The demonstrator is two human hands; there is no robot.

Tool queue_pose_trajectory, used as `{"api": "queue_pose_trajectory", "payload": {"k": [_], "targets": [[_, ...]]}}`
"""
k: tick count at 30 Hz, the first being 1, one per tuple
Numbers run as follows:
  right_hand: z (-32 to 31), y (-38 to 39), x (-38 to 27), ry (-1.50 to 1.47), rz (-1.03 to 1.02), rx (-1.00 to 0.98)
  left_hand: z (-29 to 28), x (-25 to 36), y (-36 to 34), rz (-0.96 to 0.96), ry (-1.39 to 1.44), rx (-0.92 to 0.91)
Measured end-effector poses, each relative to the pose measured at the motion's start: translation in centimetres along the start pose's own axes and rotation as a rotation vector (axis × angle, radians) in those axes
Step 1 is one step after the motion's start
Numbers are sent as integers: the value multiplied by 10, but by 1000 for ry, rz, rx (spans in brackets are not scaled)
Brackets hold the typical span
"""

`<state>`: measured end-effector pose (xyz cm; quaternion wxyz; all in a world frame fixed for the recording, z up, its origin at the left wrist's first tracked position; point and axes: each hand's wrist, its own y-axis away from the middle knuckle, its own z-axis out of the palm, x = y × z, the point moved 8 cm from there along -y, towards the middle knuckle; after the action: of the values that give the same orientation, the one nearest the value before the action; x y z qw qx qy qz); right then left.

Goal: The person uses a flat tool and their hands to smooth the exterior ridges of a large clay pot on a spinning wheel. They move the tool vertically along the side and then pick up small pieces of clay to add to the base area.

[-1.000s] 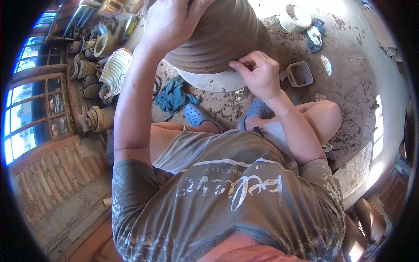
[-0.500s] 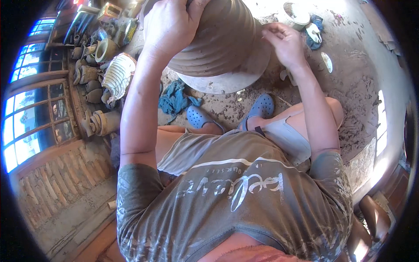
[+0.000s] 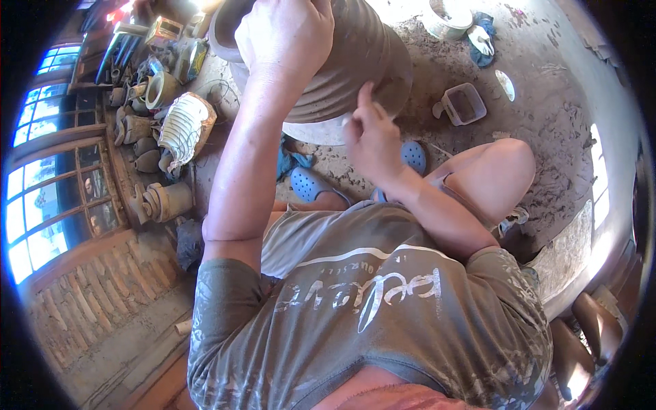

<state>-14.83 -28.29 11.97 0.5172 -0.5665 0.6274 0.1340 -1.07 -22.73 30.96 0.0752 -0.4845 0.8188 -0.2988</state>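
A large grey-brown clay pot (image 3: 362, 51) with horizontal ridges stands on a pale round disc (image 3: 314, 134) at the top of the view. My left hand (image 3: 283, 41) is at the pot's upper left rim, gripping it; its fingertips are partly out of frame. My right hand (image 3: 372, 140) is in front of the lower right side of the pot, with the index finger pointing up toward the ridges and the other fingers bent. It is blurred, and whether it touches the clay or holds anything is unclear.
Pots, tools and a ribbed pale piece (image 3: 184, 130) crowd the left by windows. At right are a clear plastic container (image 3: 465, 102), a white bucket (image 3: 445, 17), cloths (image 3: 483, 48) and clay scraps. My crossed legs and blue clogs (image 3: 307, 183) are below the pot.
My right hand moved up and right along the pot, then back down and left. My left hand has shifted slightly right with the rim. The pot appears shifted or turned slightly.
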Motion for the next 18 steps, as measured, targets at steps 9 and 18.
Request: {"api": "queue_pose_trajectory", "payload": {"k": [9, 18], "targets": [[-26, 6, -7, -199, -2, -103, -6, -9, 3, 39, 96, -36], [-31, -13, -41, 133, -611, -68, -7, -10, 1, 26, 110, -45]]}}
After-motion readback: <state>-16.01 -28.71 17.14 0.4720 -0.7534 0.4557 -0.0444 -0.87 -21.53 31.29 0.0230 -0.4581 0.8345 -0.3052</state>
